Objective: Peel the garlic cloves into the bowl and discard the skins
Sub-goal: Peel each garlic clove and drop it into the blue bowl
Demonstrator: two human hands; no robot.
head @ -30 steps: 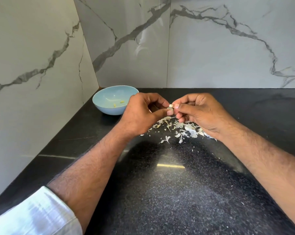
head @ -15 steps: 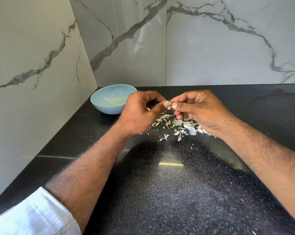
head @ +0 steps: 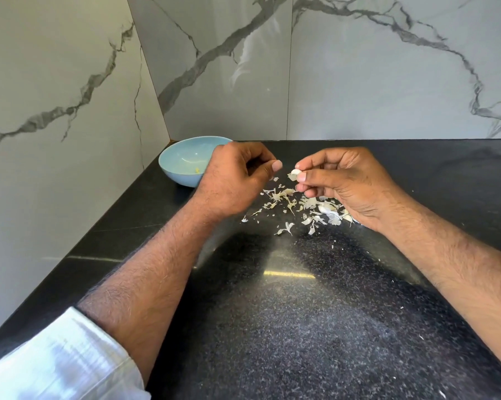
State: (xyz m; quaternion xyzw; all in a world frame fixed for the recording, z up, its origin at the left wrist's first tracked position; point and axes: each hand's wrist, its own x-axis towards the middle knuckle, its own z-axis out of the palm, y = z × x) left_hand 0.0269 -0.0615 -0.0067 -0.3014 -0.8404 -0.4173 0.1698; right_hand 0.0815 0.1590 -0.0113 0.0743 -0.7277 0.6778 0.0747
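My right hand point(head: 347, 183) pinches a small white garlic clove point(head: 294, 173) between thumb and forefinger, just above the black counter. A short gap to the left, my left hand point(head: 234, 180) hangs with its fingers curled and thumb against the forefinger; I see nothing in it. A scatter of papery garlic skins point(head: 286, 203) lies on the counter under and between both hands, with a few whole-looking cloves point(head: 330, 210) partly hidden beneath my right hand. The light blue bowl point(head: 174, 160) stands behind my left hand, a yellowish peeled piece point(head: 197, 170) inside.
The black speckled counter point(head: 286, 313) runs into a corner of marble-look walls point(head: 70, 96) at the left and back. The bowl sits in that corner. Tiny skin flecks dot the counter near my right forearm.
My hands were together on the clove; now they have drawn apart. The left hand moved left off the clove, which stays in my right fingers.
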